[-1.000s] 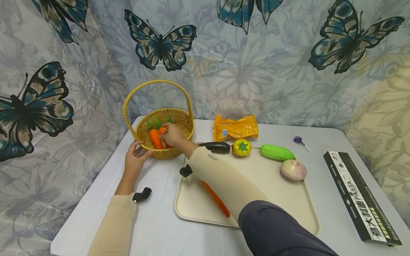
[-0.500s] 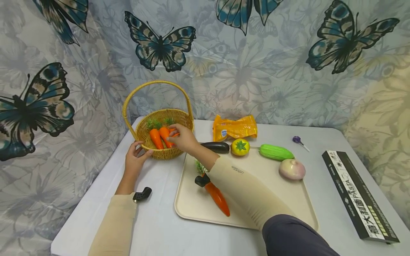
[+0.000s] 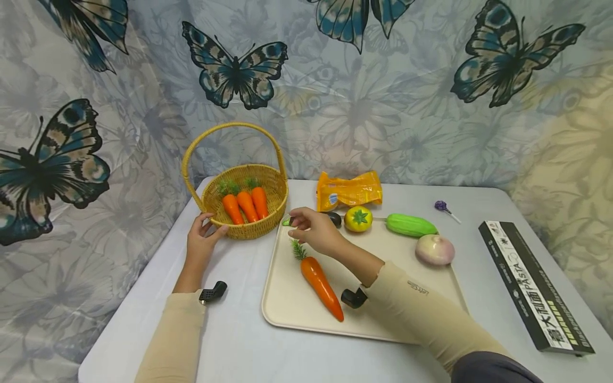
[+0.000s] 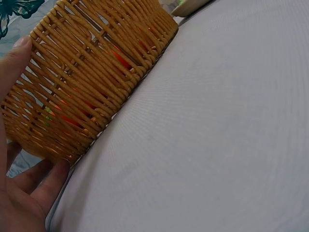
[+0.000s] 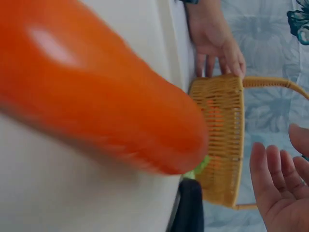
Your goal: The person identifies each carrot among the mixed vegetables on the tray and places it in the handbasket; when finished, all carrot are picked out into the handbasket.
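Observation:
My left hand (image 3: 203, 242) holds the near left side of a yellow wicker basket (image 3: 254, 230), its thumb and fingers spread along the wall. Three orange carrots (image 3: 246, 206) with green tops lie side by side inside. My right hand (image 3: 318, 230) hovers over the back left of a beige tray (image 3: 287, 317), fingers loosely bent and nothing between them. On the tray beneath lies another carrot (image 3: 322, 287), its leafy top towards the basket. That carrot (image 5: 106, 96) looms large in the right wrist view, where the right palm (image 5: 289, 208) appears empty. An eggplant (image 3: 333, 218) is partly hidden behind the right hand.
Along the tray's back edge are a yellow tomato-like vegetable (image 3: 358, 218) and a green gourd (image 3: 411, 225); a pinkish onion (image 3: 435, 250) sits at the right. Behind lies an orange packet (image 3: 348, 190). A purple lollipop (image 3: 441, 206) and a long pasta box (image 3: 533, 287) lie further right.
My right hand has let go of a carrot in the basket and drawn back right, over the tray. Three carrots now show fully in the basket. The left hand has stayed put.

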`<state>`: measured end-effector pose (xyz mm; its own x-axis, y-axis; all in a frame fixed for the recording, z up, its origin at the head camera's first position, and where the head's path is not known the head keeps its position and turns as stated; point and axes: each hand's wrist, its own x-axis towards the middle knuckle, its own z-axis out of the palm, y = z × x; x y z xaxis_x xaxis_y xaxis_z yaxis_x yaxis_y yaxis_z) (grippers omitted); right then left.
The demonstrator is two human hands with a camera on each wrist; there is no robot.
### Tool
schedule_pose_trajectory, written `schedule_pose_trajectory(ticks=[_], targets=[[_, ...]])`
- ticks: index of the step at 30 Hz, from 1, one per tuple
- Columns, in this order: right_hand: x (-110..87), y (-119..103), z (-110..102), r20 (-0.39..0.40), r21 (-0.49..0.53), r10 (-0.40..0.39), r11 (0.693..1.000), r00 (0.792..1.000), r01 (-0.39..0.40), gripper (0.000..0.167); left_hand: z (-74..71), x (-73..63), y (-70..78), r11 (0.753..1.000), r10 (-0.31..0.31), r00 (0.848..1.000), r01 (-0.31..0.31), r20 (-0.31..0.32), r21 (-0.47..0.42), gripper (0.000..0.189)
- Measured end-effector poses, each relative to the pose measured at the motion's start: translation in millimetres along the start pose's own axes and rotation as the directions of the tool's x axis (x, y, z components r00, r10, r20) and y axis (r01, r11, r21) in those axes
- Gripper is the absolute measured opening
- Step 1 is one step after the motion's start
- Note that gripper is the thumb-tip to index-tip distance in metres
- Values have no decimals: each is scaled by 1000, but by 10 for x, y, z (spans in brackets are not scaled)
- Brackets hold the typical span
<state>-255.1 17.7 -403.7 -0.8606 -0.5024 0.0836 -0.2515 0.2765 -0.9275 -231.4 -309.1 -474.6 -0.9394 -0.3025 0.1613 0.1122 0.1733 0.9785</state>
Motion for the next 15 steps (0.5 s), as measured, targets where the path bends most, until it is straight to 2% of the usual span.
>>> schedule_pose_trajectory(ticks=[4, 7, 11, 15], targets=[[-226, 63, -77, -1, 69, 56, 996, 998, -56, 47, 7, -41, 59, 1000, -8, 1000, 8, 6, -16, 60], [-382, 106, -115, -11, 111, 89, 990, 996, -87, 49, 1, -24, 16, 1000, -10, 1000, 10, 7, -8, 63], [-567, 140, -156, -30, 78, 92, 993, 995, -90, 49, -7, 9, -71, 1000, -1, 1000, 1, -1, 19, 65], [-715, 164, -200, -61, 9, 84, 996, 995, -83, 48, -1, 25, -99, 999, 34, 999, -34, -5, 15, 64]])
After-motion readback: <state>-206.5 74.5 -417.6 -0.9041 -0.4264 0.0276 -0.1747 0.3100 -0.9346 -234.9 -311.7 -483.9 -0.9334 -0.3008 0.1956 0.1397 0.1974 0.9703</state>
